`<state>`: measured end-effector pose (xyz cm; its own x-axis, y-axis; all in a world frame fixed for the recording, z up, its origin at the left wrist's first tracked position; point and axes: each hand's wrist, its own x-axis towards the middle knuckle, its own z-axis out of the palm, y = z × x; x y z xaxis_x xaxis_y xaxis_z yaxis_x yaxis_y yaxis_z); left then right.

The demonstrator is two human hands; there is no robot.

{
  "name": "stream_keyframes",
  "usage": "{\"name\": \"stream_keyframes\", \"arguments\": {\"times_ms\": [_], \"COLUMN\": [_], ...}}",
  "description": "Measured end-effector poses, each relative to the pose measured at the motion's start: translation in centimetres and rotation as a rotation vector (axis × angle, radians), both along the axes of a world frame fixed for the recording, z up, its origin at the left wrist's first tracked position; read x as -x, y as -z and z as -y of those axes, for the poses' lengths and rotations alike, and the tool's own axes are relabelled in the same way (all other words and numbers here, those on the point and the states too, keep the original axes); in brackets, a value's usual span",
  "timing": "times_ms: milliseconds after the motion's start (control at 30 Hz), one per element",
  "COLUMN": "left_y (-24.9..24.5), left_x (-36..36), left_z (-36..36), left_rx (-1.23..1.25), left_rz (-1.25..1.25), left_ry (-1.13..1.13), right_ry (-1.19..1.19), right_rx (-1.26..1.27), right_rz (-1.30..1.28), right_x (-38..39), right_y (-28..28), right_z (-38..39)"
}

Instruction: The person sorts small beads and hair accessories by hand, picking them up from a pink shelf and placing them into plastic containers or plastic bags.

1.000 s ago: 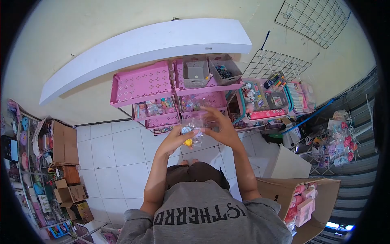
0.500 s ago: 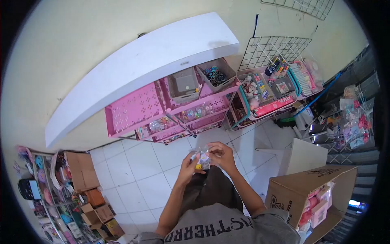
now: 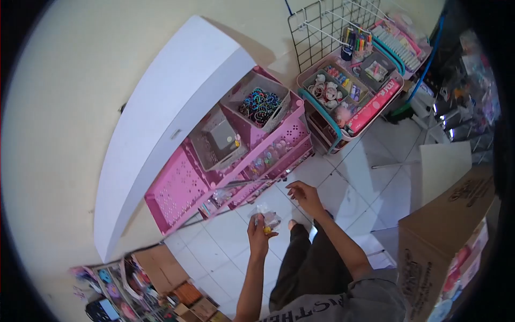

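Note:
My left hand (image 3: 258,235) is closed on a small clear plastic packet (image 3: 272,219), pinched between thumb and fingers. Pale pieces show through the plastic, and a small yellow piece (image 3: 267,229) sits at its lower end by my fingers. To the right and a little higher, my right hand (image 3: 304,196) is apart from the packet, its fingers loosely bent and nothing visible in them. Beyond both hands stands a pink perforated cart (image 3: 174,193). On it are a grey basket (image 3: 206,147) with a small yellow item and another grey basket (image 3: 279,118) full of dark, colourful bands.
A white curved shelf (image 3: 177,102) overhangs the cart. At the back right is a second cart (image 3: 343,134) with trinkets and pens under a wire grid (image 3: 311,40). An open cardboard box (image 3: 440,236) stands at my right. Cluttered racks (image 3: 123,290) are low on the left.
My right hand has come away from the packet and moved right, while my left hand keeps hold of it. My view has turned and moved nearer the carts.

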<state>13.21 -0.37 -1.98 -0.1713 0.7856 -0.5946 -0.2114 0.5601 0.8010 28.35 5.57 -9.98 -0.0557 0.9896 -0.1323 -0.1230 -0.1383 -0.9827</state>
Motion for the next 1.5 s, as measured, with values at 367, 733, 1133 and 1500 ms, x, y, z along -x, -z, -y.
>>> {"name": "stream_keyframes", "arguments": {"times_ms": [367,733,1133,1500], "left_y": [6.2,12.0,13.3,9.7], "left_x": [3.0,6.2,2.3,1.4], "left_z": [-1.2,-0.9,-4.0,-7.6], "left_rx": [0.001,-0.035,-0.177,-0.152], "left_rz": [0.120,0.234,0.348,0.421], "left_ry": [-0.268,-0.280,-0.483,-0.257], "right_ry": [0.331,0.461,0.159,-0.557], "right_rx": [-0.202,-0.141,-0.584,-0.017], "right_rz": [0.876,0.239,0.501,-0.062], "right_x": [11.9,9.5,3.3,0.2], "right_y": [10.3,10.6,10.2,-1.1], "right_z": [-9.0,-9.6,-13.3,-11.8]}}
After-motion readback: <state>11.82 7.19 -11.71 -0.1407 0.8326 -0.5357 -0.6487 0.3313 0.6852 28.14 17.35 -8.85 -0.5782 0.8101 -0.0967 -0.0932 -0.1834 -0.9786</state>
